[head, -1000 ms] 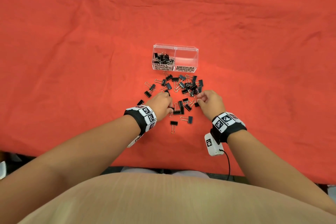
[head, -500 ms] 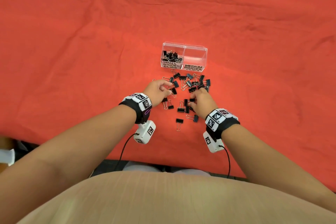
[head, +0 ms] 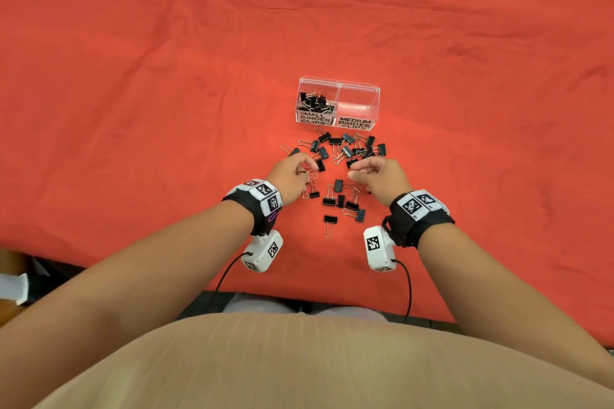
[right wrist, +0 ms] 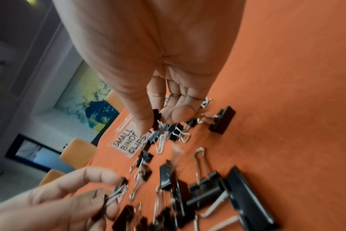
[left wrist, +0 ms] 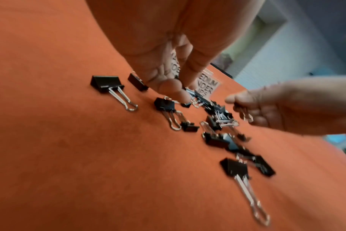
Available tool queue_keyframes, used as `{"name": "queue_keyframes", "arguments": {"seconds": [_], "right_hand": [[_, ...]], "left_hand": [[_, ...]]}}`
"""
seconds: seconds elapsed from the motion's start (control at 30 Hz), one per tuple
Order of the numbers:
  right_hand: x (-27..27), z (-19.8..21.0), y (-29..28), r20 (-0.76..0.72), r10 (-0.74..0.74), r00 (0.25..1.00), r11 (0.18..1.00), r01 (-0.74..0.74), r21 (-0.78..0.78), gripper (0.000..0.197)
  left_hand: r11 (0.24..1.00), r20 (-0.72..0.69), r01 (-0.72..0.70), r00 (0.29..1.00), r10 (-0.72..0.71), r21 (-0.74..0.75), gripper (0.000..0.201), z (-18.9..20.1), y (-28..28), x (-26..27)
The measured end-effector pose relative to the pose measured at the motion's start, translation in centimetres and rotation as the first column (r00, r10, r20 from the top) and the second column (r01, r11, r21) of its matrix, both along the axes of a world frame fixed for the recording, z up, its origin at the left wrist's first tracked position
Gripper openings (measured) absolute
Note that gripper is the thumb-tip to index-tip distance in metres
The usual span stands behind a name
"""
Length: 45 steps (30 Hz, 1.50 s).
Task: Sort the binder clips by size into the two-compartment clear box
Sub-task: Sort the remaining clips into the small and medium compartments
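The clear two-compartment box (head: 338, 87) stands ahead on the red cloth. Its left half, labelled SMALL BINDER CLIPS (head: 315, 117), holds several black clips; the right half, labelled MEDIUM (head: 355, 123), looks empty. Loose black binder clips (head: 345, 149) of both sizes lie scattered between the box and my hands. My left hand (head: 307, 170) (left wrist: 185, 95) hovers just above them, thumb and finger pinching a small clip (left wrist: 186, 104). My right hand (head: 354, 173) (right wrist: 158, 119) is level with it to the right and pinches another small clip (right wrist: 156, 114).
A second group of clips (head: 342, 201) lies between my wrists, with one apart (head: 330, 221) nearer me. The cloth (head: 166, 109) is wrinkled and ends at the table's near edge (head: 299, 290). Orange chairs (right wrist: 77, 151) stand beyond the far side.
Both hands have lifted from the nearer clips and moved a little toward the box, each with a small clip pinched. The left hand moved first, the right followed.
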State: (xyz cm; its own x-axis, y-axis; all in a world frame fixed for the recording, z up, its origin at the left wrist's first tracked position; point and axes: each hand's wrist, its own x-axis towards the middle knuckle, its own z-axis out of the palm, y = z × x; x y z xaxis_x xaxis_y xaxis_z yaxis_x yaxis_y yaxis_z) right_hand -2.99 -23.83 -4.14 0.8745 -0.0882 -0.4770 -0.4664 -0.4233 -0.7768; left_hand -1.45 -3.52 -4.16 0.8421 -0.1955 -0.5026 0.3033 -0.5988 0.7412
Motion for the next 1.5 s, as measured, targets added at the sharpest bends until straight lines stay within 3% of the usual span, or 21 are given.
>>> {"name": "queue_keyframes", "arguments": {"seconds": [0.1, 0.2, 0.37, 0.43, 0.63, 0.7, 0.87, 1.07, 1.2, 1.3, 1.5], "right_hand": [[0.2, 0.7, -0.6, 0.009, -0.054, 0.999, 0.998, 0.054, 0.028, 0.01], [0.6, 0.8, -1.1, -0.03, -0.116, 0.993, 0.99, 0.118, 0.072, 0.007], [0.8, 0.4, -1.0, -0.122, -0.138, 0.983, 0.979, 0.154, 0.13, 0.017], [1.0, 0.7, -0.6, -0.141, -0.104, 0.985, 0.986, 0.12, 0.114, 0.017], [3.6, 3.1, 1.7, -0.046, 0.01, 0.999, 0.999, -0.008, 0.04, 0.021], [5.5, 3.8, 2.6, -0.005, 0.027, 1.0, 1.0, -0.027, 0.009, 0.018], [11.0, 4.4, 4.6, 0.069, 0.068, 0.995, 0.987, -0.057, -0.148, 0.019], [13.5, 5.2, 6.4, 0.104, 0.22, 0.97, 0.913, -0.167, -0.372, 0.02], [12.0, 5.3, 5.3, 0.152, 0.211, 0.965, 0.921, -0.145, -0.361, 0.016], [9.0, 4.5, 3.6, 0.154, 0.195, 0.969, 0.923, -0.128, -0.363, 0.017], [1.7, 0.3, 1.2, -0.016, 0.199, 0.98, 0.894, -0.188, -0.407, 0.012]], "left_hand": [[0.967, 0.134, 0.199, 0.966, -0.221, 0.161, 0.031, 0.1, -0.1, -0.6], [0.903, 0.158, 0.341, 0.908, -0.388, 0.261, 0.027, -0.2, -0.1, -1.1], [0.715, 0.149, 0.524, 0.75, -0.645, 0.463, 0.03, -1.0, 0.2, -1.5], [0.646, 0.128, 0.557, 0.698, -0.705, 0.523, 0.033, -1.0, 0.2, -1.2], [0.564, 0.138, 0.584, 0.614, -0.777, 0.584, 0.024, -0.8, -0.3, -0.9], [0.596, 0.155, 0.57, 0.636, -0.756, 0.565, 0.024, -0.7, -0.2, -1.1], [0.776, 0.198, 0.507, 0.774, -0.601, 0.374, 0.02, -0.7, 0.5, -0.9], [0.802, 0.264, 0.441, 0.783, -0.563, 0.403, 0.02, -0.4, 1.6, 0.2], [0.925, 0.335, 0.239, 0.881, -0.335, 0.296, 0.017, 1.9, 1.5, 2.8], [0.964, 0.374, 0.108, 0.907, -0.195, 0.242, 0.018, 4.1, 0.8, 5.7], [0.954, 0.406, 0.074, 0.893, -0.193, 0.29, 0.016, 5.5, -1.4, 12.3]]}}
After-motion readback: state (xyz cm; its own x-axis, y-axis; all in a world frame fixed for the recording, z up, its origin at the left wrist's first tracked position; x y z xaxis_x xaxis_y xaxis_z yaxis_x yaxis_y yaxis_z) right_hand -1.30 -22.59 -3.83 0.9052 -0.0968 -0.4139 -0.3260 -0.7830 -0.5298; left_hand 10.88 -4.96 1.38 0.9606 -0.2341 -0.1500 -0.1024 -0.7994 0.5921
